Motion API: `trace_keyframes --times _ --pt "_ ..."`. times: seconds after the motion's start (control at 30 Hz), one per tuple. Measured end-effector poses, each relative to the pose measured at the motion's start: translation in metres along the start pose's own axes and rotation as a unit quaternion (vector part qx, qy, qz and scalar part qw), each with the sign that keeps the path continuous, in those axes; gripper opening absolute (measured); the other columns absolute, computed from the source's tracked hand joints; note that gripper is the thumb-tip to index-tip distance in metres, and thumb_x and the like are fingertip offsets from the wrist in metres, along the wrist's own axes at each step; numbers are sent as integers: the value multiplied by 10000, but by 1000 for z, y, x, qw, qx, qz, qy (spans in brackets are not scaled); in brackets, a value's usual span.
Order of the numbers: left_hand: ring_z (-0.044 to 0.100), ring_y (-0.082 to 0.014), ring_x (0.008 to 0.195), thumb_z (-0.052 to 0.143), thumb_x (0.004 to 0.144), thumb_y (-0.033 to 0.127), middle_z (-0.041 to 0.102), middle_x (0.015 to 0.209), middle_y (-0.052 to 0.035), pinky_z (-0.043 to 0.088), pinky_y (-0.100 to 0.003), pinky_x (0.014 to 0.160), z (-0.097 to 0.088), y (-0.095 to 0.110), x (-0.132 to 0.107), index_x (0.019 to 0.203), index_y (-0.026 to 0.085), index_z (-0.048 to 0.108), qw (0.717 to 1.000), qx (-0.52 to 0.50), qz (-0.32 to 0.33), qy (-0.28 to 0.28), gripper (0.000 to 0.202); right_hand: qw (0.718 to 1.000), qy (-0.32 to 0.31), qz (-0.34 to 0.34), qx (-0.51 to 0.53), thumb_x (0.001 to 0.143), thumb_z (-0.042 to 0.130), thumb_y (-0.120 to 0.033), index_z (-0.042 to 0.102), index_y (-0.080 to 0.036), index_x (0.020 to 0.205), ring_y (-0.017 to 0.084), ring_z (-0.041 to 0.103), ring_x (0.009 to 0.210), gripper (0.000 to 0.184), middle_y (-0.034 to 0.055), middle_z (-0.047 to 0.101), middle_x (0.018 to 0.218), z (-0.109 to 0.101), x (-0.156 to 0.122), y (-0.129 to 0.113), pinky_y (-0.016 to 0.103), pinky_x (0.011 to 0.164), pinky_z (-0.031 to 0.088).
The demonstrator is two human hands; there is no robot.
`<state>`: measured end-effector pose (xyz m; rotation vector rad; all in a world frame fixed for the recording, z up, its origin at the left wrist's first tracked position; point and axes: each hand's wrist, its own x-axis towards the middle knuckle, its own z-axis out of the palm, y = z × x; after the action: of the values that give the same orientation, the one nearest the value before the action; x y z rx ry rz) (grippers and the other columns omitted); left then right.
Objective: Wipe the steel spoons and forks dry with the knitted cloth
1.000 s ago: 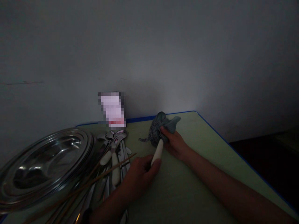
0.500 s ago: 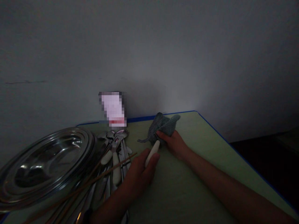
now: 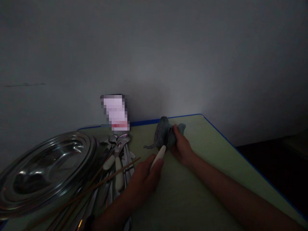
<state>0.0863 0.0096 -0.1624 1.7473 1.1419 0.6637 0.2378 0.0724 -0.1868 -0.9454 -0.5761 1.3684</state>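
Observation:
My left hand [image 3: 145, 176] is closed around the white handle [image 3: 158, 157] of a utensil whose far end is hidden by the cloth. A grey-green cloth [image 3: 163, 131] with a checked side is gripped in my right hand [image 3: 183, 147], its thumb pressed along the fabric. The cloth sits right at the tip of the handle, and one corner trails left toward the table. Left of my hands lies a pile of cutlery, with white-handled pieces [image 3: 119, 175], metal spoons [image 3: 122, 139] and thin wooden chopsticks [image 3: 103, 181].
A stack of shiny metal plates [image 3: 48, 166] stands on the left of the pale green table [image 3: 199, 192], which has a blue edge. A phone [image 3: 116, 112] with a lit, blurred screen leans against the grey wall [image 3: 168, 57] behind.
My right thumb has shifted up and right over the cloth, folding it closer around the utensil. My left hand keeps its hold on the white handle, nearly still.

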Motion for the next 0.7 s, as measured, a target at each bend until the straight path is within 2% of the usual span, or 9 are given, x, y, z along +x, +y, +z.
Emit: trace_keyframes --times 0.07,0.13,0.2,0.43,0.57,0.7 --pt "409 -98 461 336 908 448 427 510 59 321 -203 445 1 0 0 671 194 434 999 -44 -14 16 361 995 -60 27 71 797 478 -512 629 -228 860 198 616 912 328 17 702 813 1 -1 -6 364 813 471" --pt "380 -87 433 320 904 461 398 497 67 314 -190 417 2 1 0 655 197 413 995 -83 -26 39 375 978 -130 56 151 805 438 -489 628 -229 890 207 597 966 334 18 704 860 0 -3 -11 391 839 460" --pt "372 -81 422 313 899 468 391 496 70 316 -183 405 2 4 1 650 198 402 992 -105 -35 57 378 965 -161 68 198 791 411 -454 626 -221 906 217 580 1001 337 20 702 893 -1 -4 -15 408 855 453" --pt "375 -84 430 332 874 477 397 496 65 315 -180 393 2 10 2 644 202 393 991 -108 -49 69 364 978 -106 58 168 658 468 -218 592 -229 718 207 615 892 138 -15 687 718 -2 4 -8 371 829 470" --pt "364 -85 438 322 882 483 388 503 69 309 -182 403 2 11 0 658 204 385 992 -92 -53 68 363 981 -106 56 155 598 485 -110 572 -230 720 187 618 844 192 -33 666 676 -1 6 -3 349 809 471" --pt "350 -87 426 317 883 487 368 484 77 293 -188 402 3 11 1 659 208 372 992 -88 -57 64 362 981 -110 66 142 589 468 -117 569 -221 714 207 617 833 192 -4 677 713 -2 3 -6 374 787 473"
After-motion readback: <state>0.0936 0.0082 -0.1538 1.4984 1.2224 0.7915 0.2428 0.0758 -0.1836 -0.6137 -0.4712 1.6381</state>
